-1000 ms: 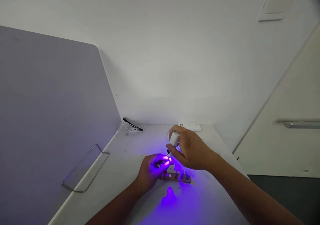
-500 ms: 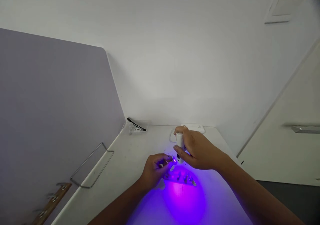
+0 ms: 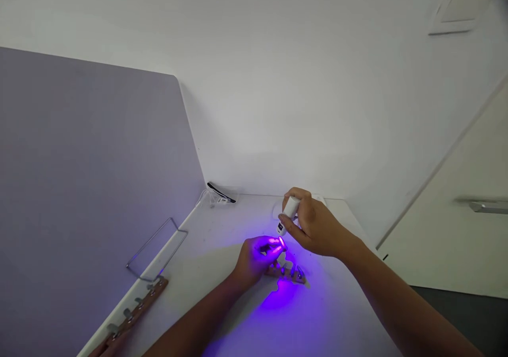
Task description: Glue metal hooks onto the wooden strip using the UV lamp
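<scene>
My right hand (image 3: pixel 317 224) is wrapped round a small white handheld UV lamp (image 3: pixel 291 207), its lower end tilted down to the left. Purple light from the lamp falls on my left hand (image 3: pixel 252 259) and the white tabletop. Between the thumb and fingertips of my left hand is a slim, nail-like tip (image 3: pixel 281 241), glowing pink just below the lamp. Its exact shape is lost in the glare. Beneath my fingers a wooden strip (image 3: pixel 289 277) lies on the table with several small upright pieces along it, partly hidden by my left hand.
Another wooden strip (image 3: pixel 133 317) with several metal clips lies along the table's left edge. A bent wire frame (image 3: pixel 177 248) stands by the grey divider (image 3: pixel 99 187). In the back left corner is a black-edged item (image 3: pixel 221 192) with a white cable. A white wall rises behind.
The lamp has tilted from upright to slanting down-left, nearer the glowing tip. Its light has shifted onto my left hand. The view has moved slightly, showing more of the left wooden strip.
</scene>
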